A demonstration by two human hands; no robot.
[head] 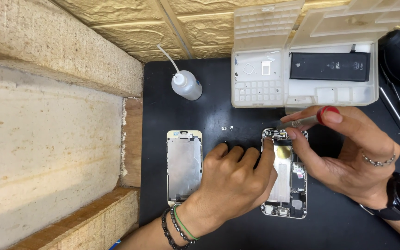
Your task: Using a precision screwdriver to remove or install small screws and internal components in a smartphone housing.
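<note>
A black table carries everything. At its far edge a clear parts box stands open. An opened phone body lies near the middle, pressed down by the fingers of the left hand. Left of it, 1 detached screen panel rests face down. The right hand is clamped on a red-capped screwdriver, its tip at the phone's top edge.

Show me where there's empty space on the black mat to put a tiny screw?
Bare mat lies left of the squeeze bottle, above the detached screen. Another bare strip runs along the near edge under the opened phone. It's crowded around the left hand, right hand and parts tray.
</note>
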